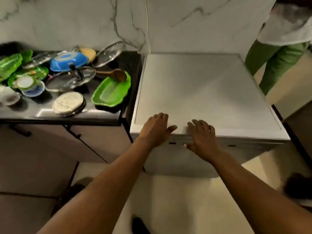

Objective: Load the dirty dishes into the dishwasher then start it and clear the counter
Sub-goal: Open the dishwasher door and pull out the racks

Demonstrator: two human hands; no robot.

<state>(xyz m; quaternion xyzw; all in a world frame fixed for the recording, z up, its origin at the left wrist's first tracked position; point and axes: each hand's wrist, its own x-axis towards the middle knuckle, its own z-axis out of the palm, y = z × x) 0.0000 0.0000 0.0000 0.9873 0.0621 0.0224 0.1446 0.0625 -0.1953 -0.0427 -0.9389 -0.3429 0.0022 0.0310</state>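
Both my hands are on the front edge of the dishwasher (207, 92), a white box standing on the floor just right of the counter (104, 114). My left hand (156, 128) lies flat on the top near the front edge, fingers spread, thumb pointing right, holding nothing. My right hand (201, 135) is draped over that same front edge, fingers on the top and the thumb hooked down over the control strip below; it grips nothing I can lift, and I cannot tell whether it is pressing or pulling. The door looks closed, its front face dropping away beneath my wrists.

The relation that matters: the door's top edge runs left to right straight under my 2 hands, so I judge it would have to swing down toward me. My right hand, already curled over the lip, is the nearer one for that pull.

The dirty dishes are all to my left, well apart from both hands. Nearest the counter's right edge sits a green tray (111, 92) with a wooden spoon (116, 75) resting in it. Near the counter's front edge is a stack of round plates (69, 103). Farther back lie glass lids (74, 78), a blue bowl (69, 60) and green wrappers (11, 65) at the left end. Nothing appears loaded yet. My left hand is the closer one to the dishes.

Another person (276, 61) stands beyond the dishwasher's back right corner.
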